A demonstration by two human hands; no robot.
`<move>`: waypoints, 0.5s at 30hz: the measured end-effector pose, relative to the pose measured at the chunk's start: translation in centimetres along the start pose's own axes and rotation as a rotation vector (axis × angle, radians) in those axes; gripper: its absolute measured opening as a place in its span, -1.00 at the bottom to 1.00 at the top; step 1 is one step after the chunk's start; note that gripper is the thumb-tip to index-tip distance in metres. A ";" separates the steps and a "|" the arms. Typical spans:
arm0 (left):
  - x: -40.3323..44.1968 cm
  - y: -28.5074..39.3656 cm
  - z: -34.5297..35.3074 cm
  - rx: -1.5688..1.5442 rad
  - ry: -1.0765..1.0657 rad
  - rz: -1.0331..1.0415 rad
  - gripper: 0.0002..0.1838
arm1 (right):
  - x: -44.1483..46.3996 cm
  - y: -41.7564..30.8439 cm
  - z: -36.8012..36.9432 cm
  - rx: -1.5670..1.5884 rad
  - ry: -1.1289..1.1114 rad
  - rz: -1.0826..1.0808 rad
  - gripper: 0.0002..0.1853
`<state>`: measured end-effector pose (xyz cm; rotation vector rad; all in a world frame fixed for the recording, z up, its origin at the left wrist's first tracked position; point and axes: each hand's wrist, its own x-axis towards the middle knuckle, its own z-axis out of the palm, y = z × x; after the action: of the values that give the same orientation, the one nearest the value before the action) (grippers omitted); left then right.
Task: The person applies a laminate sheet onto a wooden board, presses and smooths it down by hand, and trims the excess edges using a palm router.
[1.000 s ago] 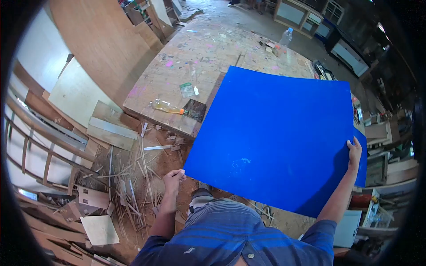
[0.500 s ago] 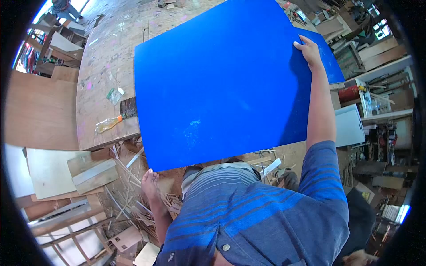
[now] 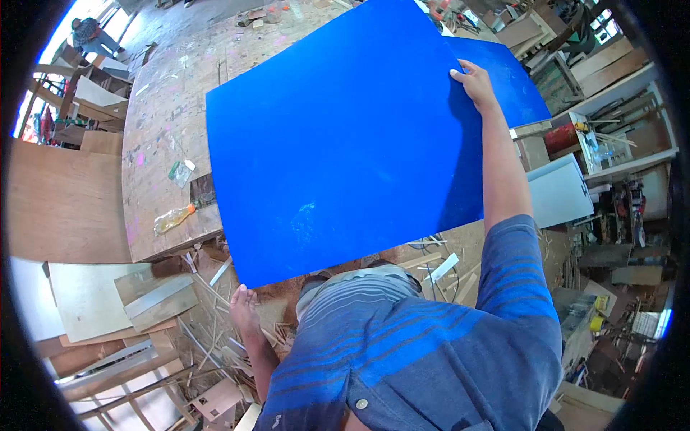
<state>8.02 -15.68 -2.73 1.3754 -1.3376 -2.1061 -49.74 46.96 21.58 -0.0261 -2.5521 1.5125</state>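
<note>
A large blue sheet (image 3: 330, 151) spans the middle of the view, tilted over the workbench. My right hand (image 3: 476, 85) grips its right edge, thumb on the upper face and fingers round the edge. At its near left corner, my left hand (image 3: 244, 307) pinches the sheet between thumb and fingers. A second blue sheet (image 3: 507, 79) shows beyond my right hand, partly covered by the first. Pale scuffs mark the near part of the held sheet.
On the worn wooden workbench (image 3: 162, 118) lie a plastic bottle (image 3: 172, 219) and a small clear bag (image 3: 181, 172). Wood offcuts (image 3: 215, 352) litter the floor at left. White panels (image 3: 560, 190) stand at right. A person (image 3: 97, 37) is far off at upper left.
The held sheet has shifted a little to the left, with my right hand moving left along with it. More of the second blue sheet now shows. My view has turned slightly.
</note>
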 end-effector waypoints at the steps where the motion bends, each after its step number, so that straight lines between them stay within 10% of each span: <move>1: 0.0 0.0 0.1 0.002 -0.003 -0.010 -0.71 | -0.7 -0.7 0.2 0.002 0.002 0.006 -0.48; 15: 0.3 0.4 0.2 0.055 0.030 0.002 -0.74 | -0.6 1.3 0.1 -0.056 0.005 0.032 -0.36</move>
<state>7.59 -15.96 -2.57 1.4207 -1.3937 -2.0534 -49.25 47.43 20.25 -0.0773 -2.6016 1.4502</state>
